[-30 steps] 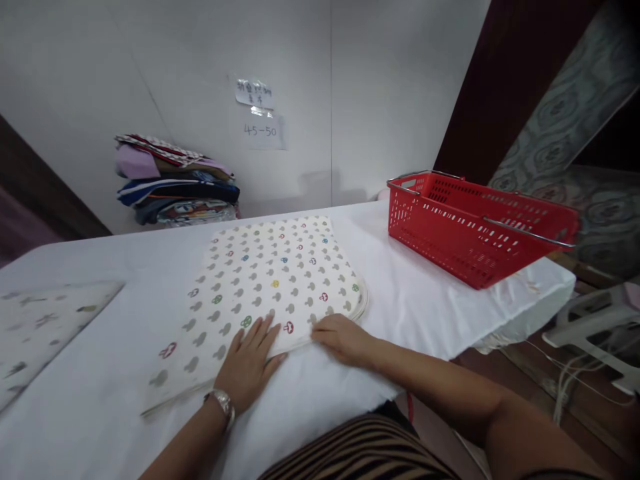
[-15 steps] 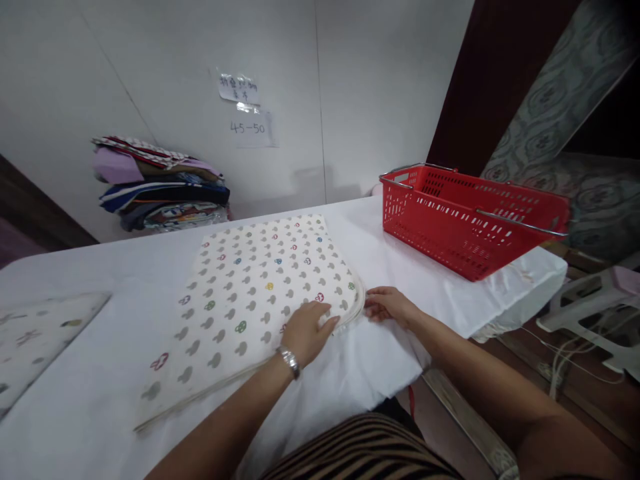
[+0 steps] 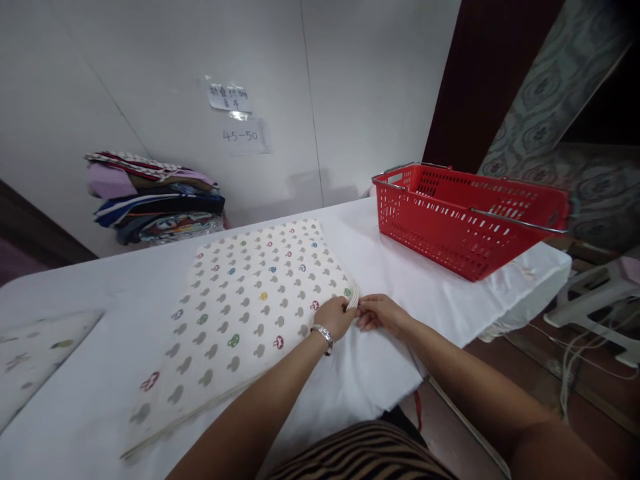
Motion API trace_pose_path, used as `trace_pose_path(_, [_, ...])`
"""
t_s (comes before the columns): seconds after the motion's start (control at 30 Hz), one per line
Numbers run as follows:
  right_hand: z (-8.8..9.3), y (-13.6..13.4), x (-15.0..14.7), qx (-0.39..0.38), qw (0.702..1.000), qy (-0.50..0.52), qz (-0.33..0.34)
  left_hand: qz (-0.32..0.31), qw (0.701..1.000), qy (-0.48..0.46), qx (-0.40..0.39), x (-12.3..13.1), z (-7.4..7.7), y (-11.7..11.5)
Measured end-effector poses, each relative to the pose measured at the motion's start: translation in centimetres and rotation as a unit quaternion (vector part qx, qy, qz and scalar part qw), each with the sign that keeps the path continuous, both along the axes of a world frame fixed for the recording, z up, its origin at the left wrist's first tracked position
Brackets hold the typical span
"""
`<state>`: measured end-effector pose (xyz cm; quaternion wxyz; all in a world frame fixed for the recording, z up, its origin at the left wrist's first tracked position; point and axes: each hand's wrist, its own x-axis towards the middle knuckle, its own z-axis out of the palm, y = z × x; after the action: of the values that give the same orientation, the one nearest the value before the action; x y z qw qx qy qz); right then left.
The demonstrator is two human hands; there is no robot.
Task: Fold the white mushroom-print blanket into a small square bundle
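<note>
A cream cloth (image 3: 240,307) printed with grey and coloured mushrooms lies folded in several layers on the white-covered table. Its near right corner is bunched up, so the stacked layer edges show. My left hand (image 3: 336,318), with a silver bracelet at the wrist, is closed on that corner, thumb toward the edge. Right beside it, my right hand (image 3: 384,312) has its fingers curled in against the same corner, its fingertips at the layer edges. Exactly how much cloth sits between the right fingertips is hidden.
A red plastic basket (image 3: 450,233) with metal handles stands at the table's right end. Another printed cloth (image 3: 45,360) lies at the left. Folded textiles (image 3: 155,200) are stacked by the wall, near paper signs (image 3: 230,97). A white stool (image 3: 590,300) is beyond the right edge.
My left hand has moved right from lying on the cloth to close on its corner. My right hand has shifted slightly left against it. The view has turned a little.
</note>
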<state>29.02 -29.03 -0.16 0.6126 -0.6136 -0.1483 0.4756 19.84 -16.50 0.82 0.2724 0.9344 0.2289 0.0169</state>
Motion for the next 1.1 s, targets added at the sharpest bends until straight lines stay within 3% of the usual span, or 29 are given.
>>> trace_pose_path(0.33, [0.3,0.5,-0.3,-0.033,0.999,-0.036,-0.012,0.013,0.999,-0.003,-0.037,0.1,0.5,-0.1])
trace_pose_path(0.7, [-0.7,0.9,-0.3,-0.020,0.997,-0.068,-0.028,-0.014,1.000,-0.006,0.017,0.0,0.5,-0.5])
trace_pose_path(1.1, [-1.4,0.9,-0.4,0.004,0.993,-0.098,-0.058,-0.012,1.000,-0.007,0.025,-0.2,0.6,-1.1])
